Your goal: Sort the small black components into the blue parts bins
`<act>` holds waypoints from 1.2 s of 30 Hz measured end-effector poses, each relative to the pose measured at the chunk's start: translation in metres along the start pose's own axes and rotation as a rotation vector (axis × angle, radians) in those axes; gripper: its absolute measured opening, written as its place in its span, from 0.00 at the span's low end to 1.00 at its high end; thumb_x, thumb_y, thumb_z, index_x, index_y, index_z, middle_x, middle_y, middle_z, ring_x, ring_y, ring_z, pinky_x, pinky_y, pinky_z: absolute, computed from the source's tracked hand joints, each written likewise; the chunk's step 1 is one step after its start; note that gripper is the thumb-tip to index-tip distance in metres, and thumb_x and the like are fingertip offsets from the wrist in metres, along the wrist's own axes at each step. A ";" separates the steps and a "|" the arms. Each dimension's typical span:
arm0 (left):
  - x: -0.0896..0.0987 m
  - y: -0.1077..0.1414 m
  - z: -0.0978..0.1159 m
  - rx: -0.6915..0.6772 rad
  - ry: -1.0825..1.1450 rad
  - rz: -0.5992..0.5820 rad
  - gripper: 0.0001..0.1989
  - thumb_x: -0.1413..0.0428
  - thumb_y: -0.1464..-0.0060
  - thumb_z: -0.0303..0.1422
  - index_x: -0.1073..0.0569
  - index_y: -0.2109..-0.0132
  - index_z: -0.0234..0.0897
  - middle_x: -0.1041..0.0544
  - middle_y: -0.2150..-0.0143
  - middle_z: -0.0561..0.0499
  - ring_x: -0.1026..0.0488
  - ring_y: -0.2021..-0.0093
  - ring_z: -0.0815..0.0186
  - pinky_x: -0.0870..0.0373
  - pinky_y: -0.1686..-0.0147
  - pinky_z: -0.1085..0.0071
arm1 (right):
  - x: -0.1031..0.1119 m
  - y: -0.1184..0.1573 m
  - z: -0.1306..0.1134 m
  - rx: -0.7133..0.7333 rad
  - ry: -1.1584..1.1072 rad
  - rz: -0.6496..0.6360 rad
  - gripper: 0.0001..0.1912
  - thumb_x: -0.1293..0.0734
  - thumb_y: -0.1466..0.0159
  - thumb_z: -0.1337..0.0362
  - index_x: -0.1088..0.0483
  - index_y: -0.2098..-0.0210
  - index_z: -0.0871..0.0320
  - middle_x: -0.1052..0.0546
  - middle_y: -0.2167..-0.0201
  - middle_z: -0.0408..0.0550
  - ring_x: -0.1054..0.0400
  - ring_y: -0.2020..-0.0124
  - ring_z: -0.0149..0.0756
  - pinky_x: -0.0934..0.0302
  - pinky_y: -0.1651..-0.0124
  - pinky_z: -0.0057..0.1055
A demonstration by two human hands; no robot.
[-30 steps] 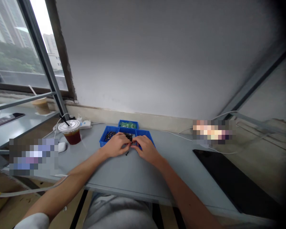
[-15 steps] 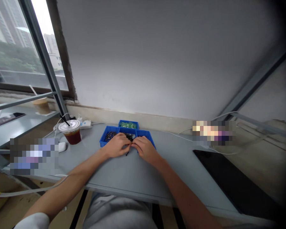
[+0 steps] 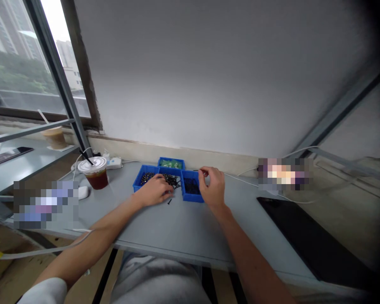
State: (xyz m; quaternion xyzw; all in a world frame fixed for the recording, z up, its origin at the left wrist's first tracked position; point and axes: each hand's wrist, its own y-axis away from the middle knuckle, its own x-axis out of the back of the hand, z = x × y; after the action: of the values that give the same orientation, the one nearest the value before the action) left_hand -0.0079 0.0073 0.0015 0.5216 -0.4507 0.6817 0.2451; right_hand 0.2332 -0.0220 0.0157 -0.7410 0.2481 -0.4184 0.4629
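Observation:
My left hand [image 3: 155,190] rests on the table with fingers loosely bent and apart, beside a heap of black screws [image 3: 171,180]. Just in front of its fingertips, a single black screw [image 3: 169,202] lies on the grey table. My right hand [image 3: 213,185] is over the right edge of a blue bin [image 3: 192,197] with small dark parts in it. Its thumb and forefinger are pinched together, and what they hold is too small to make out. Another blue bin [image 3: 135,185], partly behind my left hand, has small shiny dark metal parts in it.
A third blue bin with green packets [image 3: 171,164] stands at the back. To the left are a lidded cup of dark red drink [image 3: 96,179], a white mouse [image 3: 83,192] and a power strip [image 3: 114,163]. A black flat panel [image 3: 304,240] lies right; cables run along the wall.
My hands have parted from where they met over the bins. The right hand has moved right and up, uncovering the right bin and screw heap; the left stays nearly in place.

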 end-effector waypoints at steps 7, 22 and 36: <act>-0.010 0.000 0.004 -0.055 -0.044 -0.118 0.09 0.42 0.38 0.39 0.22 0.62 0.40 0.19 0.63 0.50 0.26 0.56 0.60 0.44 0.41 0.57 | -0.009 0.005 0.007 -0.054 0.091 -0.123 0.07 0.39 0.31 0.64 0.30 0.63 0.57 0.23 0.68 0.47 0.32 0.65 0.39 0.46 0.55 0.38; -0.013 -0.001 0.014 -0.056 -0.001 -0.121 0.06 0.44 0.45 0.26 0.22 0.64 0.40 0.20 0.67 0.51 0.25 0.60 0.61 0.39 0.43 0.57 | -0.017 0.012 0.005 -0.010 0.056 -0.284 0.10 0.40 0.30 0.61 0.29 0.57 0.57 0.22 0.62 0.52 0.31 0.58 0.46 0.43 0.54 0.42; -0.010 0.001 0.012 -0.077 -0.032 -0.063 0.15 0.47 0.44 0.21 0.25 0.51 0.37 0.24 0.57 0.45 0.29 0.52 0.57 0.38 0.48 0.61 | -0.015 0.012 -0.005 0.064 -0.073 -0.357 0.08 0.40 0.30 0.64 0.29 0.57 0.56 0.22 0.61 0.50 0.31 0.57 0.44 0.42 0.52 0.43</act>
State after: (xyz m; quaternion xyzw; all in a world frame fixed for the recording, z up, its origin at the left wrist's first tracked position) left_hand 0.0008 -0.0023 -0.0072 0.5366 -0.4640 0.6472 0.2790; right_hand 0.2209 -0.0183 0.0007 -0.7728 0.0822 -0.4745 0.4134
